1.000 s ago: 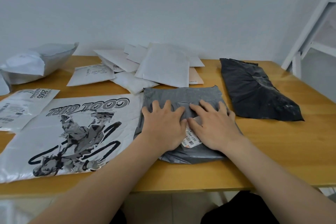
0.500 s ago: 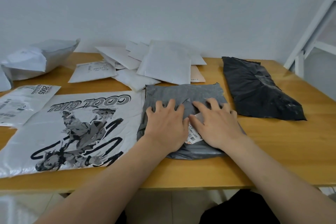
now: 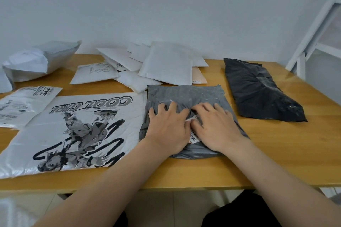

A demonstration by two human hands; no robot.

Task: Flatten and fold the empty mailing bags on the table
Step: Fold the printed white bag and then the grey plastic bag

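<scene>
A grey mailing bag [image 3: 186,96] lies in front of me on the wooden table [image 3: 276,153], with a white barcode label [image 3: 194,136] showing between my hands. My left hand [image 3: 167,129] presses flat on the bag's left half, fingers spread and straight. My right hand [image 3: 215,126] presses flat on its right half, fingers pointing up-left. The two hands lie side by side, thumbs nearly touching. My hands hide the bag's middle.
A large white "COOL GIRL" bag [image 3: 73,131] lies flat at the left. A black bag [image 3: 258,90] lies at the right. White padded envelopes [image 3: 166,64] pile up at the back. A puffed white bag [image 3: 38,61] and a labelled bag [image 3: 24,105] sit far left.
Both hands have slid a little away from me over the grey bag, still pressing it flat. The camera view has shifted slightly.
</scene>
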